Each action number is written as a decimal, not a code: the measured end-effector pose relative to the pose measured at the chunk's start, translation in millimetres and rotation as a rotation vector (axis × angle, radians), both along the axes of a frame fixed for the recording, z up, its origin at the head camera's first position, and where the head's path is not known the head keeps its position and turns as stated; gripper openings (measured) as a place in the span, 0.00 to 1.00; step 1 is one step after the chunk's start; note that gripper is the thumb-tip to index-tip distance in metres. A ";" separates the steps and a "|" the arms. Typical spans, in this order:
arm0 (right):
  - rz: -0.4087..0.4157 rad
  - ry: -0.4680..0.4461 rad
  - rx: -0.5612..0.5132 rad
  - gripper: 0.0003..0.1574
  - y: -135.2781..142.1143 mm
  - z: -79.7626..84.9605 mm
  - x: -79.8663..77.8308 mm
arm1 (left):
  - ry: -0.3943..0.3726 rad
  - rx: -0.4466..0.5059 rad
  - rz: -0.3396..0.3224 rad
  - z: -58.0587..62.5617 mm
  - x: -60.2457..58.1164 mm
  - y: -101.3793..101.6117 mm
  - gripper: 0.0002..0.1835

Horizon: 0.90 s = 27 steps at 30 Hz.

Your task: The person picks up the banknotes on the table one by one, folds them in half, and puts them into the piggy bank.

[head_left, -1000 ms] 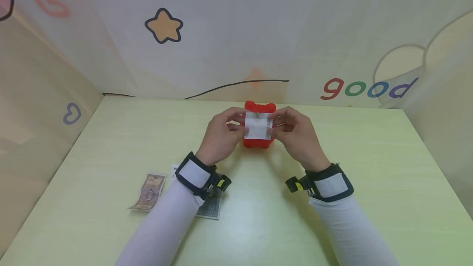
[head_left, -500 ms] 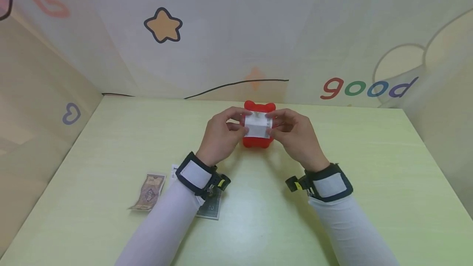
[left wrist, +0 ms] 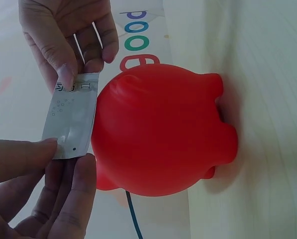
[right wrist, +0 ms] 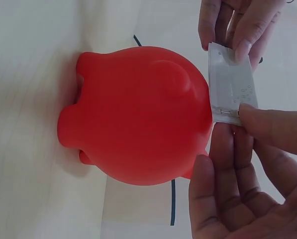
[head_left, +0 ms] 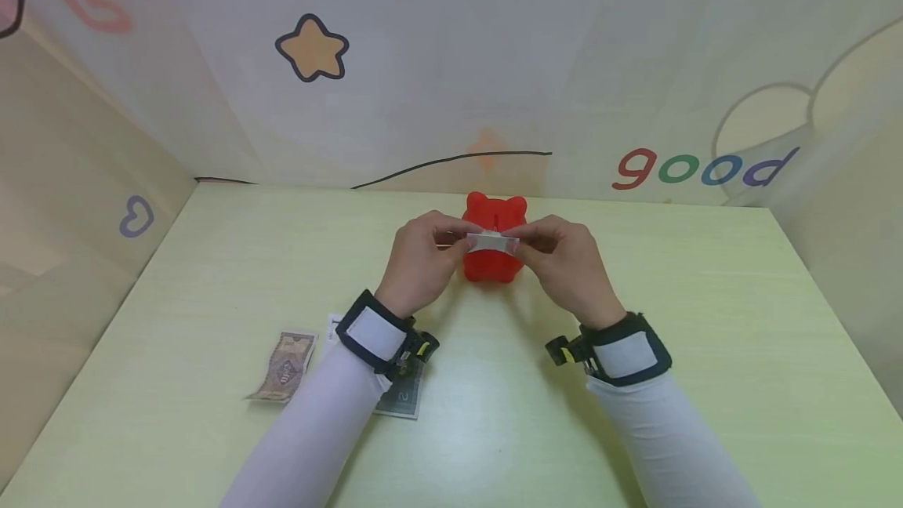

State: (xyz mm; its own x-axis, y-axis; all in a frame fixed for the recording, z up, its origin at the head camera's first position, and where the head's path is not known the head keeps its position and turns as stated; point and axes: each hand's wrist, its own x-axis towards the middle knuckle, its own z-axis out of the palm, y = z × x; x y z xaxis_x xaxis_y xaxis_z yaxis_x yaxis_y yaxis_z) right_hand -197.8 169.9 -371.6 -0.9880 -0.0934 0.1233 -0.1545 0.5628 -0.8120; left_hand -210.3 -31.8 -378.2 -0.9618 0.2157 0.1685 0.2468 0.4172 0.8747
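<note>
A red piggy bank (head_left: 494, 214) stands upright near the back of the table, a dark slot showing on its top in the head view. Just over it, a folded banknote (head_left: 492, 242) with a pale printed face is stretched between two hands. My left hand (head_left: 423, 261) pinches one end between thumb and fingers. The other end is pinched by my right hand (head_left: 567, 265). Seen from the left wrist, the folded note (left wrist: 71, 117) is close against the top of the bank (left wrist: 158, 129); whether its edge is inside the slot cannot be told.
On the table (head_left: 176, 320), left of the left forearm, lies a brownish banknote (head_left: 288, 367) with a curled corner. A darker note (head_left: 400, 397) and a whitish one (head_left: 332, 328) are partly covered by that arm. A printed cloth backdrop (head_left: 437, 61) rises behind the table.
The folded note has tilted from facing the head camera to nearly edge-on and come slightly lower, uncovering the bank's top and slot. Both hands have shifted a little with it.
</note>
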 end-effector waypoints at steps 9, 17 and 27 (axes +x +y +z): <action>-0.005 0.040 0.017 0.11 1.3 0.6 -0.7 | 0.048 -0.057 0.017 0.2 -1.4 -1.6 0.09; 0.015 0.005 -0.001 0.11 1.7 0.4 -1.7 | 0.048 -0.037 -0.012 -2.6 -2.6 -2.3 0.10; -0.002 -0.059 -0.039 0.19 0.1 0.4 -1.4 | -0.012 -0.018 -0.011 -1.9 -2.2 -1.5 0.14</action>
